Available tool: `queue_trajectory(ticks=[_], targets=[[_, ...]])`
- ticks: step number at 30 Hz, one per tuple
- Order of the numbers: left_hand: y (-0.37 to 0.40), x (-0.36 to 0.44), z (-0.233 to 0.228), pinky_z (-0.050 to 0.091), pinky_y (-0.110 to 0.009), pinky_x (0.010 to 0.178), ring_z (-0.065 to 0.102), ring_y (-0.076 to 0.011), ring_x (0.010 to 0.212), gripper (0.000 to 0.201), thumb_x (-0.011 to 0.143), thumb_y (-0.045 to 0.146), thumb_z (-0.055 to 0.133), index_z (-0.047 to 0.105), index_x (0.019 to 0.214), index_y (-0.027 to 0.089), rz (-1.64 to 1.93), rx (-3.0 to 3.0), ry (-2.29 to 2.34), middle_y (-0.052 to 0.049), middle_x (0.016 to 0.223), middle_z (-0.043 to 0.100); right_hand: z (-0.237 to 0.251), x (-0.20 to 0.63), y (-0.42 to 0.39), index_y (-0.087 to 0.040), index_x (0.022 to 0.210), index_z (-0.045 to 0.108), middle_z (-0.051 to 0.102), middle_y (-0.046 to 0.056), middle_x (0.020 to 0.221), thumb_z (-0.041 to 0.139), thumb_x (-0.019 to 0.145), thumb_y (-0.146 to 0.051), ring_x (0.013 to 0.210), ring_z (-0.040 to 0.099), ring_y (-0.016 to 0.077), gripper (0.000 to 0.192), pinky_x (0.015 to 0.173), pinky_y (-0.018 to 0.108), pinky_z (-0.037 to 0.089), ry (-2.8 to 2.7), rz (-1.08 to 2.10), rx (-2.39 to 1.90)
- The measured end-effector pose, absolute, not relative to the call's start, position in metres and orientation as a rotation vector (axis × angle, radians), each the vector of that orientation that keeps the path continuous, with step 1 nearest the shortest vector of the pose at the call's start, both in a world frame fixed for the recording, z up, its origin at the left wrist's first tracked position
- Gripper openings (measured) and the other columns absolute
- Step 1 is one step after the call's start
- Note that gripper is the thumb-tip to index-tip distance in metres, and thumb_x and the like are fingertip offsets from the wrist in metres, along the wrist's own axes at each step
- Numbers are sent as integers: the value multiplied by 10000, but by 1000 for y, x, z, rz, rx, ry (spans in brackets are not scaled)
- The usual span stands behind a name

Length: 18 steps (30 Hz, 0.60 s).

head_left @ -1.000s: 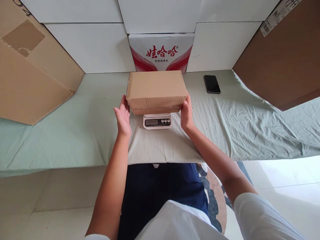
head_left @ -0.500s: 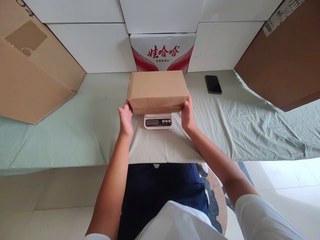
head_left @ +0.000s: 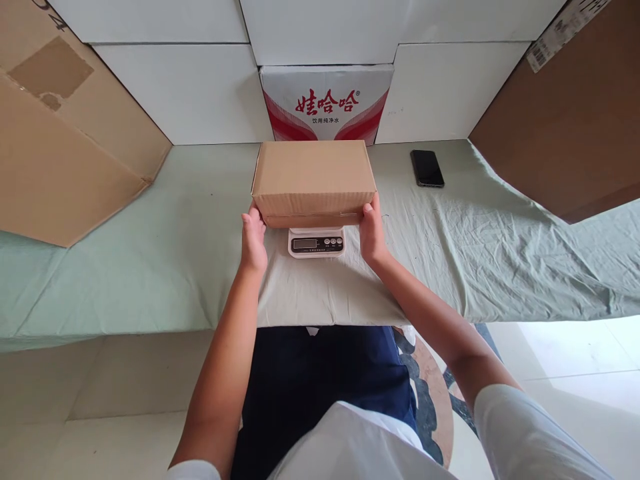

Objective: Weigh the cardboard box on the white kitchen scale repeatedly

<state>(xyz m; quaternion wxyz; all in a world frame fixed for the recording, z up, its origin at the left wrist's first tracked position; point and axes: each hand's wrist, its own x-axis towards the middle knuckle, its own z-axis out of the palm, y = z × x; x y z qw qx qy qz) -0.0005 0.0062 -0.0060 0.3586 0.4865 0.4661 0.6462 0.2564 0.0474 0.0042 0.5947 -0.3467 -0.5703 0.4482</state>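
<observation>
A brown cardboard box sits over a small white digital scale, whose front panel with a display and several buttons sticks out below the box's near side. The box hides the rest of the scale, so I cannot tell whether its weight rests there. My left hand grips the box's lower left side, its thumb pointing up and the other fingers partly hidden beneath. At the lower right corner, my right hand holds the box with the thumb against the near face.
A black phone lies on the green cloth to the right. Behind the box stands a white and red carton against white panels. Large cardboard sheets flank the left side, and a big brown carton the right.
My right hand has shifted slightly left and down along the box's corner. The left end of the box has moved very slightly left; otherwise the scene is the same.
</observation>
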Motion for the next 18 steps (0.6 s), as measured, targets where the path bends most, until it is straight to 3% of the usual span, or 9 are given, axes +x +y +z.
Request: queue_trajectory(ticks=[5,10,13,18], targets=[[9,-10,9,369,-568,1437,426,-383,1759,1017,896,1071,381,730,1519,347,1710,1274,1149,-130,1722,649,22,251,55,-463,1689,454,479,-44,1840,534,945,-873,1808,322,328,853,1524,619,285,-1354,1028,-769],[36,-29,31,365,-557,1449,417,-387,1764,1018,867,1091,410,743,1517,382,1724,1317,1057,-86,1709,656,40,242,92,-513,1744,352,448,-80,1857,492,859,-1019,1813,321,334,1029,1525,620,307,-1422,957,-748],[68,-35,38,377,-543,1448,405,-384,1770,1016,848,1093,468,750,1507,373,1727,1347,1013,-87,1699,662,46,238,125,-557,1759,291,440,-108,1848,401,857,-1054,1812,335,316,1036,1533,584,305,-1463,890,-742],[132,-30,34,330,-470,1465,428,-339,1762,860,1059,916,399,722,1526,269,1754,1313,978,-93,1690,679,42,234,181,-526,1770,282,471,-84,1822,353,828,-1084,1805,329,329,1098,1531,622,264,-1421,867,-770]])
